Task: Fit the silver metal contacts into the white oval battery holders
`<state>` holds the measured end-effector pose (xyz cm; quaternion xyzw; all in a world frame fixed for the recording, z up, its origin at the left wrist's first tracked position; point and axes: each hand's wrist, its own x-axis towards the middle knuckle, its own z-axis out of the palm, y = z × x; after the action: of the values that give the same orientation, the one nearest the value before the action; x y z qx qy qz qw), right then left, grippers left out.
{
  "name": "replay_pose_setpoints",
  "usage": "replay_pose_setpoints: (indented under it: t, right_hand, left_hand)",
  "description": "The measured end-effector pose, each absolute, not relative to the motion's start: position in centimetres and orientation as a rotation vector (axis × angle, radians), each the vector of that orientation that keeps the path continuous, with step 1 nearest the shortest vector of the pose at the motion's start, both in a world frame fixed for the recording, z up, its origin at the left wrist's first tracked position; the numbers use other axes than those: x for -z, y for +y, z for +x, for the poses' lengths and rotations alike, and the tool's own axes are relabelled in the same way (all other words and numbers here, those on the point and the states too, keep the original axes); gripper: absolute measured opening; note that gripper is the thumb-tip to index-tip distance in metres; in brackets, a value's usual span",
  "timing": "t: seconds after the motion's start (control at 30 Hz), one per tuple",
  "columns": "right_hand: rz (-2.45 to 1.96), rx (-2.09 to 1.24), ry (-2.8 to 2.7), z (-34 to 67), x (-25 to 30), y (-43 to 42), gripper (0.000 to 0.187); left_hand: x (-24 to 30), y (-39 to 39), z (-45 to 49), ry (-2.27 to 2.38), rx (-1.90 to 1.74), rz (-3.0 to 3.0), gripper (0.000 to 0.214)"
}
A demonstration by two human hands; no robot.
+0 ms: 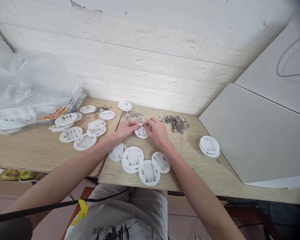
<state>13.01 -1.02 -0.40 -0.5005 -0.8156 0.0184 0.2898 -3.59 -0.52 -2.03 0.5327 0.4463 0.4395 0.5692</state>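
Note:
My left hand (pixel 127 130) is closed on the edge of a white round plastic battery holder (pixel 141 132), keeping it tilted up over the table. My right hand (pixel 158 131) pinches a thin metal tool (pixel 145 124), its tip at the holder's top edge; the tool's exact kind is too small to tell. Just in front of the hands lie several more round battery holders (pixel 149 173), some overlapping, with metal contacts in their slots. Beyond my right hand is a heap of small metal contact pieces (pixel 177 124), and more small metal pieces (pixel 133 115) are scattered behind my left hand.
Several battery holders (pixel 85 142) lie on the left table (pixel 52 156) beside a clear plastic bag (pixel 32 90). A stack of holders (pixel 210 145) stands at the right, near a grey panel (pixel 267 133). A white brick-pattern wall (pixel 150 63) closes off the back. A black cable (pixel 47 207) crosses below my left forearm.

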Motion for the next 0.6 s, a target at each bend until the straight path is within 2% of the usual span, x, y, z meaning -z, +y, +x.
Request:
replay_pose_setpoints:
  t: [0.17, 0.37, 0.6]
  right_hand:
    - [-1.302, -0.078, -2.190, 12.79, 0.48, -1.21, 0.017]
    - [-1.214, -0.481, -1.988, 12.89, 0.52, -0.70, 0.005]
    - [-1.212, -0.924, -1.791, 13.13, 0.47, -0.44, 0.021]
  left_hand:
    - [2.23, -0.30, -3.62, 1.089, -1.040, 1.316, 0.027]
    - [2.23, -0.36, -3.79, 1.091, -1.044, 1.348, 0.033]
    - [1.79, -0.71, -3.69, 1.113, -1.040, 1.338, 0.027]
